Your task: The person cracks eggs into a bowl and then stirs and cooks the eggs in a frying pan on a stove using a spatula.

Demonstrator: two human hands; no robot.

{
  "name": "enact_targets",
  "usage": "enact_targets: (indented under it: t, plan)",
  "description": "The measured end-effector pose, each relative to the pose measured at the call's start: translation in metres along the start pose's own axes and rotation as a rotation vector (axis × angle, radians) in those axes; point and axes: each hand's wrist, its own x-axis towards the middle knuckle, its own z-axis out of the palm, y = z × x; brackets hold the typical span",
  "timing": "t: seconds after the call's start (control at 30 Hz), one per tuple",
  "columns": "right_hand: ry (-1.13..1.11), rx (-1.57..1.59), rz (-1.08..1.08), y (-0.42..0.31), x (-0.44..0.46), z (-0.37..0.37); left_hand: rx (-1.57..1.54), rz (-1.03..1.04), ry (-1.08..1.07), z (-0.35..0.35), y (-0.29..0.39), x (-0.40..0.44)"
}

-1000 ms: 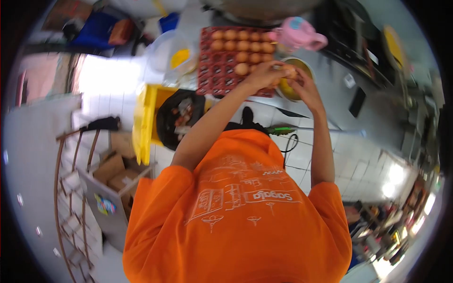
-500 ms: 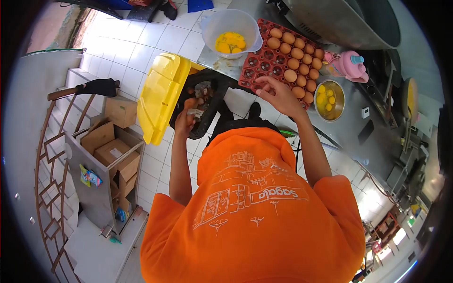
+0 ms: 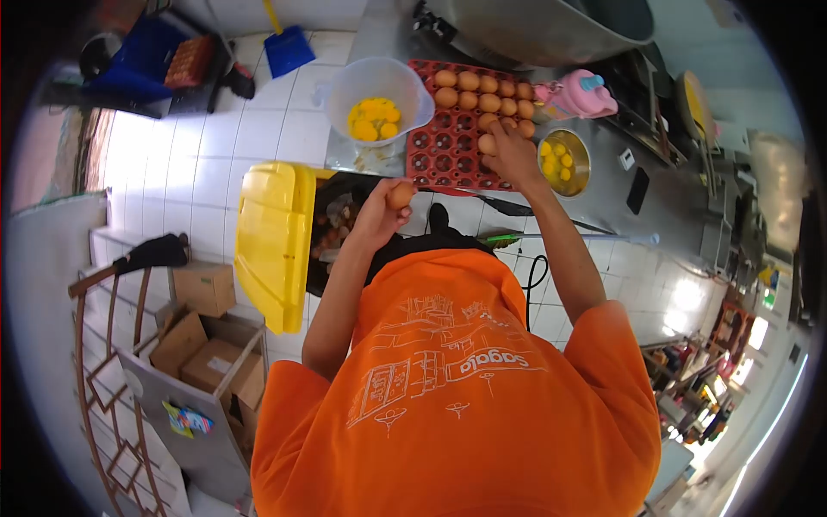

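My left hand is closed round a brown egg, in front of the worktop edge and beside the open bin. Over the egg tray reaches my right hand, its fingers curled about an egg near the front of the remaining rows. The red plastic tray holds several brown eggs in its back and right cells. Left of it, a translucent plastic bowl contains several cracked yolks. To the right stands a metal bowl, also with yolks.
Below the worktop stands a black bin with shells inside and its yellow lid swung left. A pink bottle and a large metal vessel are behind the tray. Cardboard boxes sit at left.
My left hand has come up from the bin towards the worktop. My right hand has moved from the tray's front edge onto the eggs and closed. The whole view has turned.
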Motion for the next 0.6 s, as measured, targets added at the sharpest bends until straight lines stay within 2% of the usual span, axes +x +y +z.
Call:
enact_targets:
  t: [0.07, 0.13, 0.17, 0.2, 0.27, 0.3, 0.33, 0.4, 0.47, 0.53, 0.57, 0.6]
  plan:
    - [0.048, 0.069, 0.115, 0.009, -0.006, 0.006, 0.031, -0.063, -0.129, 0.035, 0.015, 0.014]
    - [0.218, 0.889, 0.162, 0.016, -0.017, 0.01, 0.063, -0.079, -0.132, 0.065, 0.015, 0.032]
    - [0.052, 1.332, 0.443, 0.018, -0.03, 0.0, 0.075, -0.084, -0.138, 0.077, 0.013, 0.045]
    - [0.076, 1.338, 0.442, 0.02, -0.04, -0.002, 0.086, -0.09, -0.142, 0.09, 0.01, 0.056]
    - [-0.002, 2.111, 0.332, 0.03, -0.058, -0.004, 0.109, -0.099, -0.134, 0.12, 0.001, 0.075]
    - [0.0, 2.202, 0.332, 0.034, -0.065, -0.006, 0.127, -0.106, -0.146, 0.134, -0.005, 0.083]
    - [0.03, 2.212, 0.332, 0.039, -0.073, -0.008, 0.144, -0.113, -0.158, 0.149, -0.012, 0.091]
    - [0.198, 1.953, 0.361, 0.049, -0.085, -0.019, 0.167, -0.124, -0.189, 0.181, -0.027, 0.107]
    - [0.281, 1.894, 0.395, 0.06, -0.092, -0.033, 0.203, -0.211, -0.297, 0.211, -0.042, 0.122]
    - [0.883, 1.2, 0.174, 0.069, -0.093, -0.047, 0.217, -0.199, -0.261, 0.239, -0.059, 0.136]
    - [0.974, 1.057, 0.216, 0.075, -0.104, -0.056, 0.256, -0.21, -0.248, 0.251, -0.067, 0.142]
    - [0.977, 1.054, 0.221, 0.082, -0.11, -0.059, 0.29, -0.218, -0.236, 0.262, -0.074, 0.149]
